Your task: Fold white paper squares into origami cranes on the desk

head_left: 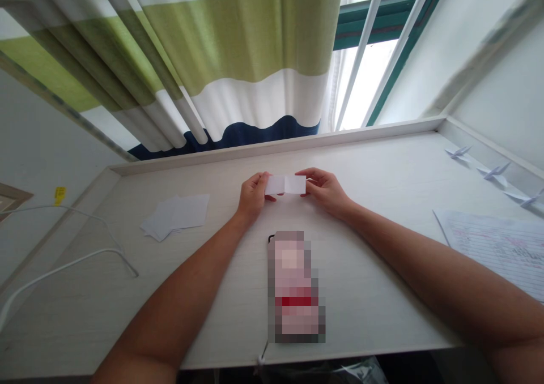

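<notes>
A small white folded paper strip (285,184) is held just above the pale desk (382,271), near its far middle. My left hand (253,197) pinches the strip's left end with thumb and fingers closed on it. My right hand (325,191) pinches its right end in the same way. Both forearms reach in from the near edge. A blurred-out flat object (295,286), pink and red, lies on the desk between my arms, closer to me than the paper.
A loose stack of white paper squares (176,215) lies to the left. A white cable (63,268) loops over the left side. Several folded paper cranes (495,171) sit along the right ledge, with a handwritten sheet (497,248) below them. A striped curtain (221,61) and a window (374,78) lie beyond.
</notes>
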`<state>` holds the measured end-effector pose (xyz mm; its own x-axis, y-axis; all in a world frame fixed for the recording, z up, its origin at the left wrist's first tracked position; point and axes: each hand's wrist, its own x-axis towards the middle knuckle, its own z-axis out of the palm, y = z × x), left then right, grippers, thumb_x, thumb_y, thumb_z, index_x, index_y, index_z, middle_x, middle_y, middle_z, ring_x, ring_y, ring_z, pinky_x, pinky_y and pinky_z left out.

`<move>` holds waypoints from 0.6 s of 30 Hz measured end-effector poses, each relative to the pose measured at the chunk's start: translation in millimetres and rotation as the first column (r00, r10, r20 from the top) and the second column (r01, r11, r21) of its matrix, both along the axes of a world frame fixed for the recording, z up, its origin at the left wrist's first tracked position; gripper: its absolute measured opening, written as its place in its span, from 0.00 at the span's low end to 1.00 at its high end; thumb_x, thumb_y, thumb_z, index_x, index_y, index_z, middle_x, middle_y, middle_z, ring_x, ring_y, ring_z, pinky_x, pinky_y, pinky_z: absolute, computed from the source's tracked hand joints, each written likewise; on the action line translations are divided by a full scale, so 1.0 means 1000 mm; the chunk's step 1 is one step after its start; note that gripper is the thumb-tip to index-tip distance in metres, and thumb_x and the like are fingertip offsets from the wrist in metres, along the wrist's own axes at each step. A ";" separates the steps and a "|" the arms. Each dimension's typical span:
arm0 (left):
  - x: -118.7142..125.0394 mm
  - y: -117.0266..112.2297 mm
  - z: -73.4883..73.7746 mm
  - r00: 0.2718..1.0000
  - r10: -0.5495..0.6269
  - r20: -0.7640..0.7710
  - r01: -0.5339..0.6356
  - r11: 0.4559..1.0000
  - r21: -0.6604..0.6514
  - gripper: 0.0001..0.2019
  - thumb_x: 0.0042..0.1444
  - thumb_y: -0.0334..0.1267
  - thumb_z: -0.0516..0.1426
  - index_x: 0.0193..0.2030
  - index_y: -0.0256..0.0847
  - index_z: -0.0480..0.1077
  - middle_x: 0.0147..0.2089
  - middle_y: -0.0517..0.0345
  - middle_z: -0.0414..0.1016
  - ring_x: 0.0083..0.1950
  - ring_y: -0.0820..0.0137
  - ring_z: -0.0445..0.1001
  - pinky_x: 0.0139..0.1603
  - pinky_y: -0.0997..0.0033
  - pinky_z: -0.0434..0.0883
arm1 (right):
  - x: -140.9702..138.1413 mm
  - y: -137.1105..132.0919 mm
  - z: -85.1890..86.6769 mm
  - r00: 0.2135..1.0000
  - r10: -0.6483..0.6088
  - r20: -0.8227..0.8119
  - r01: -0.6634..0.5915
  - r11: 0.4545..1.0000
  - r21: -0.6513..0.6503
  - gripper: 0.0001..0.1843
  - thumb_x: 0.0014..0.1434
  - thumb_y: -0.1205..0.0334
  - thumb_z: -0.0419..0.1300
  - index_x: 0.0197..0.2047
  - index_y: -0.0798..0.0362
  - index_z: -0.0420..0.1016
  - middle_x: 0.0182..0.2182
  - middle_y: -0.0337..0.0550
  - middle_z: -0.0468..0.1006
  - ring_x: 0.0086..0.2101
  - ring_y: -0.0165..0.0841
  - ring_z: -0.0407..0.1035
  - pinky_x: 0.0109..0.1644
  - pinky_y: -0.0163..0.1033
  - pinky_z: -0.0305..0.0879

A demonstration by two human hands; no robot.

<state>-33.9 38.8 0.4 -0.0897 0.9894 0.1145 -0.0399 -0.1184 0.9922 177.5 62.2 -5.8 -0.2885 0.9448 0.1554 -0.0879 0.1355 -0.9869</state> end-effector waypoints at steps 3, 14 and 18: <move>0.000 -0.001 -0.001 0.999 -0.038 -0.011 0.038 0.999 -0.009 0.29 0.59 0.67 0.62 0.40 0.37 0.75 0.31 0.55 0.79 0.31 0.64 0.84 0.23 0.75 0.75 | 0.000 0.000 -0.001 1.000 -0.002 -0.011 0.002 1.000 -0.016 0.12 0.56 0.55 0.71 0.41 0.51 0.81 0.35 0.41 0.83 0.33 0.33 0.76 0.37 0.42 0.76; 0.001 -0.002 0.000 0.997 -0.072 -0.018 0.072 0.997 -0.017 0.29 0.60 0.67 0.61 0.39 0.37 0.77 0.31 0.55 0.77 0.27 0.70 0.79 0.24 0.74 0.73 | -0.002 -0.006 -0.001 0.999 0.042 0.023 -0.041 0.999 -0.011 0.18 0.57 0.46 0.72 0.42 0.52 0.83 0.39 0.46 0.84 0.36 0.35 0.77 0.37 0.43 0.79; 0.000 -0.003 -0.001 0.995 -0.096 -0.010 0.096 0.995 0.001 0.24 0.57 0.62 0.64 0.36 0.39 0.75 0.29 0.59 0.74 0.27 0.73 0.73 0.25 0.75 0.73 | -0.002 -0.005 -0.003 0.999 0.031 0.023 -0.031 0.999 -0.008 0.19 0.59 0.45 0.71 0.41 0.53 0.83 0.36 0.46 0.84 0.35 0.36 0.76 0.37 0.44 0.77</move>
